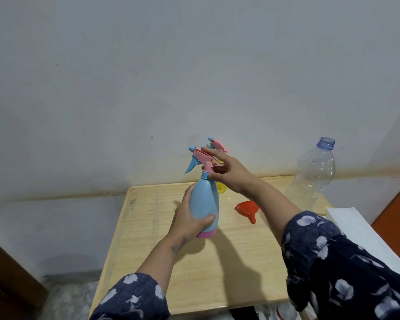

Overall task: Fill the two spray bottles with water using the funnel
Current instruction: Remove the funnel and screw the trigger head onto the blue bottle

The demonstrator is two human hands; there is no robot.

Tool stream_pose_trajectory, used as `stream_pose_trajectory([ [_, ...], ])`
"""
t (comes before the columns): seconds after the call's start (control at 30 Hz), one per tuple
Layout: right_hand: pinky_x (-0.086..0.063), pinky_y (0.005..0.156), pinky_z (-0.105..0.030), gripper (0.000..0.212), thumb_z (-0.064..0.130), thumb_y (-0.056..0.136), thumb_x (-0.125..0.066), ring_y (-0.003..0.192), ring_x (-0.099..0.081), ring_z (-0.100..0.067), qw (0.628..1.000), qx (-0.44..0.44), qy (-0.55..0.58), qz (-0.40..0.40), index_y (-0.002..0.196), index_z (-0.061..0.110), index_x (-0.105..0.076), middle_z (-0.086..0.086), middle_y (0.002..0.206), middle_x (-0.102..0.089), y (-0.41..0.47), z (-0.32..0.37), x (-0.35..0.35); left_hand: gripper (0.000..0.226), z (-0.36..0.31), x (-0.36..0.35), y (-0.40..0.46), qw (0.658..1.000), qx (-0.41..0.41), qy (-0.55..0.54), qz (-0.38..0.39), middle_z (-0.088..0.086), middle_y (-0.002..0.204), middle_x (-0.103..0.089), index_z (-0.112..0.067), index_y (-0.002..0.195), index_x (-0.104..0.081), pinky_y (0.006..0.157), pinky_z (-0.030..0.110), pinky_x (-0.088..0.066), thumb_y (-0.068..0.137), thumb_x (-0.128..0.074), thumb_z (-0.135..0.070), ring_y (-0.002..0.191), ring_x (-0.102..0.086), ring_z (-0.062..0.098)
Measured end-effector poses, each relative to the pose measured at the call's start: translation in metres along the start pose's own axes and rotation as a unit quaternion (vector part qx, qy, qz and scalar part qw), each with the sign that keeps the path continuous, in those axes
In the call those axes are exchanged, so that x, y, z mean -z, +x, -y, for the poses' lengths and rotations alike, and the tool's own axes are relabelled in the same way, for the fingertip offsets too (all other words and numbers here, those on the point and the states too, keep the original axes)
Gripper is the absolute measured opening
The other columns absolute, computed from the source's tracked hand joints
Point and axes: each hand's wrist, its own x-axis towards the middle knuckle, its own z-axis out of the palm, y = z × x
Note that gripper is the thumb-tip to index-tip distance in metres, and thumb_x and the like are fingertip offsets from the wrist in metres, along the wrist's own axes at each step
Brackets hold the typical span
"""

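The left hand is wrapped around the lower body of the blue bottle, thumb across its front, holding it upright and lifted off the desk. The bottle has a pink base and a pink spray head with a blue nozzle and trigger pointing away to the left. The right hand sits at the bottle's neck: its thumb and lower fingers pinch the collar just under the spray head, while the index finger stretches out along the top of the head.

Just behind the right hand stands the second bottle, yellow, mostly hidden by the hand; only a bit of its body and its own pink spray head show above and below the fingers. Whether it touches the hand cannot be told.

Below the right wrist, the red funnel lies on its side on the desk, spout toward the person, clear of both hands. Farther right, beyond the right forearm, a clear plastic water bottle stands uncapped at the desk's far right corner. A white sheet lies to the right of that arm, at the desk's edge. Both arms wear dark blue sleeves with a pale floral print, pushed up from the wrists. A pale wall rises behind the desk.
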Motion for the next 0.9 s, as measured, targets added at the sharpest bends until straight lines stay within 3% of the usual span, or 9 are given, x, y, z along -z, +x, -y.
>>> stream_pose_trajectory([
  [0.07,-0.048,0.089,-0.030,0.069,-0.001,0.081,-0.068,0.109,-0.058,-0.018,1.000,-0.002,0.010,-0.002,0.135,0.038,-0.049,-0.001,0.129,-0.053,0.000,0.001,0.001,0.087,0.000,-0.001,-0.001,1.000,-0.001,0.000,-0.003,-0.009,0.121,-0.050,-0.049,0.138,-0.028,0.071,0.027,-0.054,0.070,-0.080,-0.032,0.106,-0.056,0.016],
  [0.2,-0.052,0.082,-0.039,0.066,0.012,0.071,-0.082,0.076,-0.053,-0.017,0.998,0.007,0.000,-0.070,0.122,0.035,-0.048,-0.014,0.091,-0.055,-0.001,-0.006,-0.004,0.085,-0.002,-0.004,0.000,1.000,-0.013,0.013,-0.014,-0.009,0.119,-0.053,-0.050,0.136,-0.029,0.066,0.021,-0.051,0.070,-0.079,-0.031,0.102,-0.058,0.013],
  [0.3,-0.051,0.083,-0.034,0.059,0.020,0.075,-0.079,0.082,-0.057,-0.017,0.998,0.000,-0.010,-0.063,0.119,0.036,-0.045,-0.010,0.097,-0.060,0.000,-0.007,-0.002,0.086,0.000,-0.003,0.000,0.999,-0.010,0.022,-0.021,-0.009,0.120,-0.051,-0.048,0.138,-0.028,0.066,0.022,-0.051,0.071,-0.080,-0.030,0.103,-0.057,0.015],
  [0.43,-0.051,0.095,-0.035,0.049,-0.002,0.083,-0.066,0.096,-0.067,-0.024,0.999,-0.011,0.031,-0.023,0.111,0.035,-0.049,-0.022,0.099,-0.069,-0.001,-0.003,0.003,0.087,0.001,-0.002,0.001,1.000,-0.008,0.025,-0.015,-0.007,0.119,-0.051,-0.048,0.138,-0.028,0.065,0.024,-0.053,0.072,-0.080,-0.030,0.101,-0.057,0.017],
  [0.6,-0.054,0.085,-0.042,0.053,0.005,0.074,-0.077,0.075,-0.057,-0.019,0.998,0.000,0.008,-0.056,0.110,0.031,-0.050,-0.030,0.091,-0.061,-0.002,-0.006,-0.004,0.091,0.002,-0.007,-0.001,0.999,0.000,0.040,-0.028,-0.006,0.121,-0.049,-0.045,0.141,-0.024,0.067,0.024,-0.053,0.071,-0.080,-0.032,0.103,-0.056,0.017],
  [0.7,-0.052,0.080,-0.040,0.053,0.018,0.072,-0.081,0.073,-0.052,-0.017,0.996,0.022,-0.035,-0.081,0.112,0.035,-0.050,-0.015,0.083,-0.057,-0.003,-0.009,-0.010,0.090,0.003,-0.011,-0.003,0.998,0.001,0.046,-0.040,-0.009,0.120,-0.050,-0.050,0.139,-0.023,0.072,0.028,-0.054,0.069,-0.078,-0.035,0.103,-0.055,0.014],
  [0.8,-0.050,0.085,-0.035,0.052,0.027,0.081,-0.072,0.089,-0.060,-0.023,0.996,0.017,-0.057,-0.063,0.125,0.042,-0.049,-0.012,0.096,-0.065,-0.005,-0.008,-0.010,0.086,0.002,-0.011,-0.003,0.998,0.005,0.044,-0.045,-0.012,0.118,-0.051,-0.056,0.133,-0.025,0.075,0.032,-0.055,0.067,-0.076,-0.035,0.102,-0.055,0.012],
  [0.9,-0.049,0.096,-0.036,0.055,0.015,0.090,-0.058,0.102,-0.063,-0.016,0.999,-0.007,-0.021,-0.024,0.132,0.049,-0.046,0.001,0.102,-0.070,-0.003,-0.007,-0.007,0.086,0.003,-0.009,-0.004,0.997,0.008,0.048,-0.056,-0.010,0.116,-0.051,-0.055,0.133,-0.027,0.072,0.033,-0.057,0.065,-0.077,-0.037,0.101,-0.055,0.015],
])
